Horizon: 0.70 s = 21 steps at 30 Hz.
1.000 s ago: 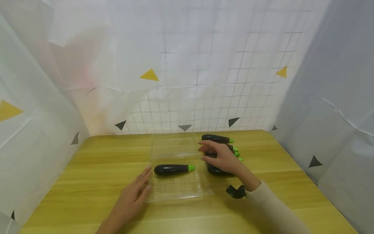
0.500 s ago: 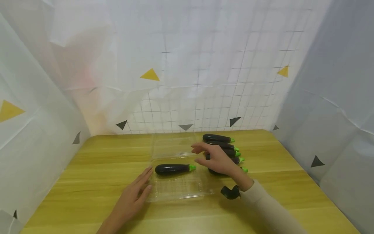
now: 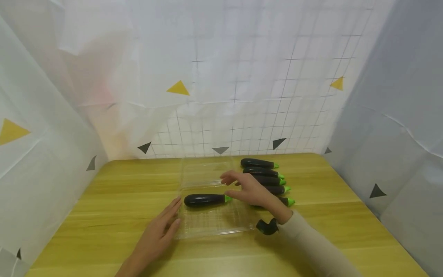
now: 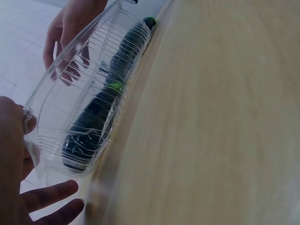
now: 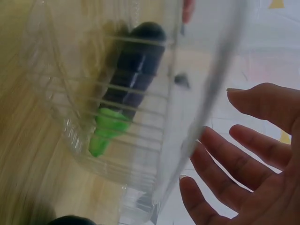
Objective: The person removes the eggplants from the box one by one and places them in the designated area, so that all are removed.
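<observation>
A clear plastic clamshell box (image 3: 211, 223) lies unfolded, its lid (image 3: 207, 171) towards the back wall. One dark eggplant (image 3: 204, 200) with a green stem lies in the base, stem to the right. At the base's left side rests my left hand (image 3: 155, 234), fingers mostly straight along the edge; in the left wrist view its thumb side is at the rim. My right hand (image 3: 250, 188) hovers over the box's right side, fingers loosely spread and holding nothing. The right wrist view shows that hand (image 5: 248, 173) beside the clear wall, with the eggplant (image 5: 133, 70) seen through it.
Several more eggplants (image 3: 261, 172) lie in a row right of the box, stems to the right, partly hidden by my right hand and forearm. A curved black piece (image 3: 267, 227) sits by my right wrist. White sheeting (image 3: 242, 77) encloses the wooden table (image 3: 104, 215).
My right hand has moved left, from over the eggplant row to the box's right side, uncovering more of the row. My left hand and the eggplant in the box stay put.
</observation>
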Motion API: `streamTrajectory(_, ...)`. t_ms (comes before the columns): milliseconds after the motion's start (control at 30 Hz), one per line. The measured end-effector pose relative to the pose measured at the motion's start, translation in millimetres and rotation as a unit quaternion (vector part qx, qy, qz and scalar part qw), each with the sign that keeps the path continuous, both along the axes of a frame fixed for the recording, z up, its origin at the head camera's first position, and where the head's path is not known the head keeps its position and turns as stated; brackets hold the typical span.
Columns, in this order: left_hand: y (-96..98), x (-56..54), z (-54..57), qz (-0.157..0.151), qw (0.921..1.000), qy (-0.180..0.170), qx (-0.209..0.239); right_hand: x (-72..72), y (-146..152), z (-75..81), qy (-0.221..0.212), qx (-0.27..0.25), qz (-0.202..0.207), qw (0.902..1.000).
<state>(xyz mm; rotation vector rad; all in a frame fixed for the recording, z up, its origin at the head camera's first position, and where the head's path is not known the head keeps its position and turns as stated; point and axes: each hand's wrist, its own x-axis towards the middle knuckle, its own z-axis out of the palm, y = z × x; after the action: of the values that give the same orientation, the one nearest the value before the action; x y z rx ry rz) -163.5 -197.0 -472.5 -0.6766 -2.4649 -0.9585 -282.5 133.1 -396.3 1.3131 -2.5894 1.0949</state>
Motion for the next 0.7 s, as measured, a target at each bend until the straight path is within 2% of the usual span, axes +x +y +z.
streamTrajectory(333,-1.0,-0.4,-0.9,0.002,1.0000,0.001,-0.004,-1.3,-15,-10.9,-0.018,0.029,0.025,0.9991)
streamTrajectory(700,-0.7,0.3,-0.4,0.005,1.0000,0.002,-0.006,-6.2,-28,-20.7,0.010,0.086,0.032,0.9957)
